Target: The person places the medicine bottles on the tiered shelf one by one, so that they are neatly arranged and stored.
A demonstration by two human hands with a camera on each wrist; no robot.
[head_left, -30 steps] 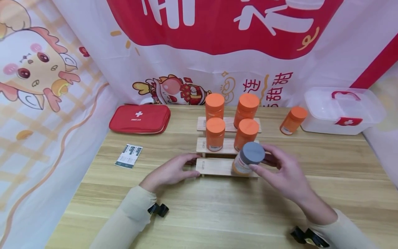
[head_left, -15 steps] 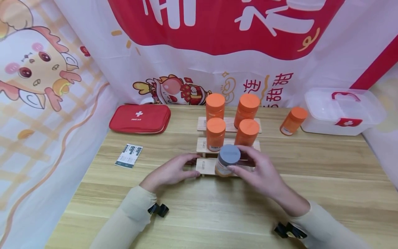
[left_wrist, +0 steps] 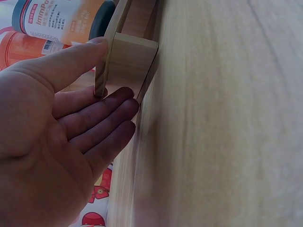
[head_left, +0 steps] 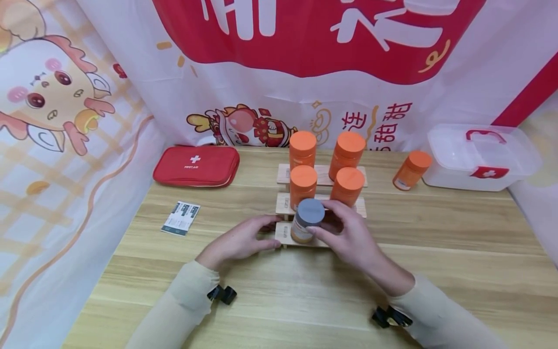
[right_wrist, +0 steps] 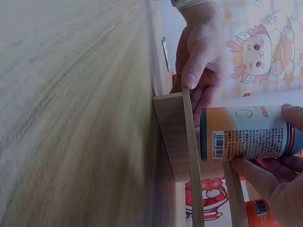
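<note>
A supplement bottle (head_left: 301, 229) with a grey lid and an orange-and-white label stands upright over the left part of the front step of a three-step wooden rack (head_left: 284, 235). My right hand (head_left: 350, 237) grips it between thumb and fingers from the right. In the right wrist view, the bottle's base (right_wrist: 204, 135) is right at the step board (right_wrist: 193, 156). My left hand (head_left: 241, 238) holds the left end of that step, thumb at the front edge and index finger at the back edge; its other fingers (left_wrist: 106, 118) extend beneath the board.
Several orange bottles (head_left: 302, 186) stand on the two rear steps. Another orange bottle (head_left: 411, 170) stands at the right, beside a clear first-aid box (head_left: 479, 155). A red first-aid pouch (head_left: 196, 167) and a printed card (head_left: 180, 218) lie at the left.
My right hand has carried the grey-lidded bottle leftward along the front step, from its right end to its left part. The left hand has kept its place on the rack.
</note>
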